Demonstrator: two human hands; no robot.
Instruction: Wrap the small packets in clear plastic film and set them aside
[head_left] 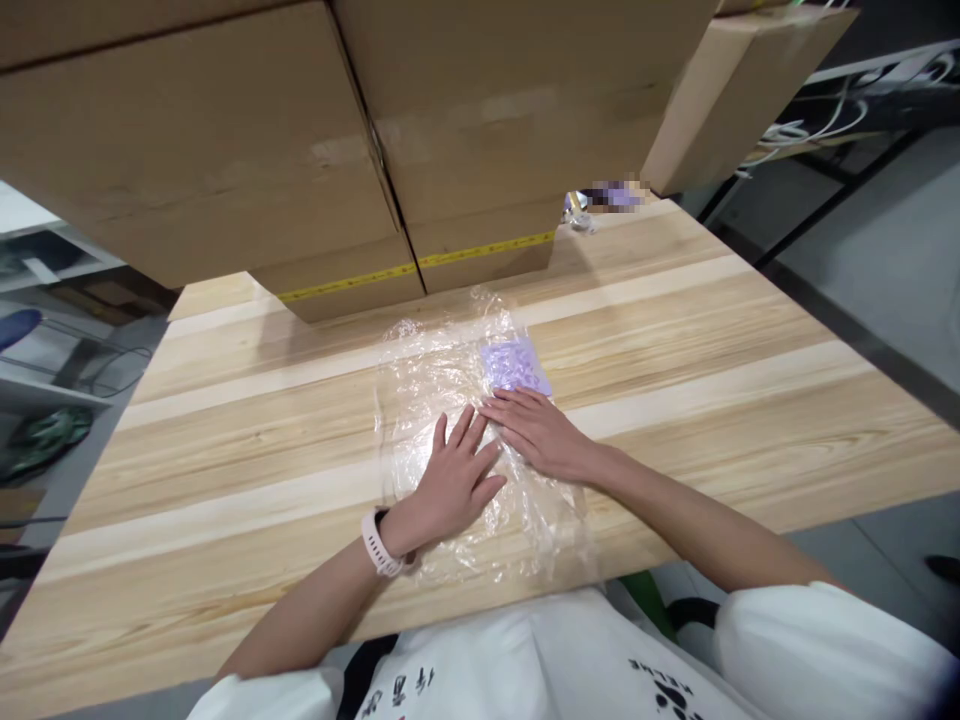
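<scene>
A clear plastic film lies spread on the light wood-grain table, thin, crinkled all over and catching bright glints (whether it is a bag or a single sheet, I cannot tell). Its edges are uneven, and the wood stripes show through it. At its upper right is a lilac square with paler, blurred markings, too unclear to read.

The film extends beneath both hands and beyond them, toward the cardboard boxes and back toward the table's near edge. The left hand is palm down on its middle, fingers spread apart and thumb out to the side, pinching nothing. The right hand is also laid flat, its fingers nearly straight and close together, clamped on nothing; its fingertips are just beside the left hand's, and its upper fingers reach the lilac square's lower edge.

A pale pink watch band circles the left wrist. A yellow strip with dark marks runs across the lower part of the boxes, beyond the film.
</scene>
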